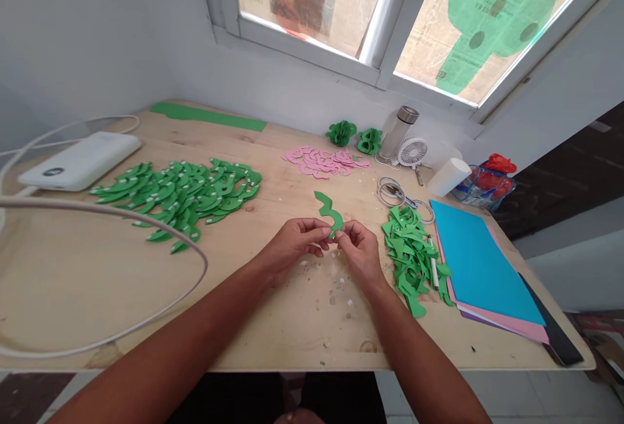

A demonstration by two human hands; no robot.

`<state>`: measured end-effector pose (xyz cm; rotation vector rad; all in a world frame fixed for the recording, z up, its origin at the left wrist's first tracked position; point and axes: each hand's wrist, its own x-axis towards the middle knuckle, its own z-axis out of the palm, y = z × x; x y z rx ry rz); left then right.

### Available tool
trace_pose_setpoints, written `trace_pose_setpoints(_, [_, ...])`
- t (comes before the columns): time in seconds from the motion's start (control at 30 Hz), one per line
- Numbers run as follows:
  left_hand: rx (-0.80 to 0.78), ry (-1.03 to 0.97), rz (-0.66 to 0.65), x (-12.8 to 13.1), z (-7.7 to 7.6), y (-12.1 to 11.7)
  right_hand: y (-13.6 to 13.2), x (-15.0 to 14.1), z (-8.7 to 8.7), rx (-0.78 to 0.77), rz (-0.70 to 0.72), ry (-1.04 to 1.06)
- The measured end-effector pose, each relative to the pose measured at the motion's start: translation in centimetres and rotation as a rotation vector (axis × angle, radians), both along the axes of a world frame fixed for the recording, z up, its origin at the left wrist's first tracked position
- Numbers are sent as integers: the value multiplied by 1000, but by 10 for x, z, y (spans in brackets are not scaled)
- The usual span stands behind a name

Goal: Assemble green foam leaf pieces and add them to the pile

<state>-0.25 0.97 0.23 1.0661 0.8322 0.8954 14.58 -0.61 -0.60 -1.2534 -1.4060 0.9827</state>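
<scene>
A curvy green paper cutout (pixel 335 214) is held up between my two hands over the middle of the wooden table. My left hand (pixel 305 238) pinches its lower end from the left. From the right, the fingertips of my right hand (pixel 359 247) close on the same lower end. To the left lies a heap of green cutouts with small white tabs (pixel 195 193). Just right of my right hand is a pile of green cutouts or scraps (pixel 409 251) without visible tabs. Tiny white bits (pixel 342 279) are scattered on the table between my forearms.
Pink cutouts (pixel 322 160) lie at the back, near two green paper shapes (pixel 341 132), a bottle (pixel 400 130) and a small fan (pixel 412 152). Tape rolls (pixel 390 191), a white pen (pixel 433 266) and blue sheets (pixel 482 261) are right. A cable (pixel 202 261) loops past a power bank (pixel 82 159) at left.
</scene>
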Motion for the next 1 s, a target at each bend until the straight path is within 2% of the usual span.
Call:
trace_pose_setpoints(0.3, [110, 50, 85, 4, -1, -1, 0, 1, -2, 30, -36, -20])
trace_pose_setpoints(0.5, [-115, -177, 30, -1, -1, 0, 0, 3, -1, 26, 19, -20])
trace_pose_setpoints(0.67, [-163, -284, -9, -1, -1, 1, -2, 2, 0, -18, 91, -26])
trace_pose_setpoints(0.87, [-90, -281, 166, 6, 0, -1, -3, -3, -1, -35, 117, -36])
trace_pose_setpoints(1.0, [-15, -198, 319, 11, -1, -2, -5, -6, -1, 24, 95, -172])
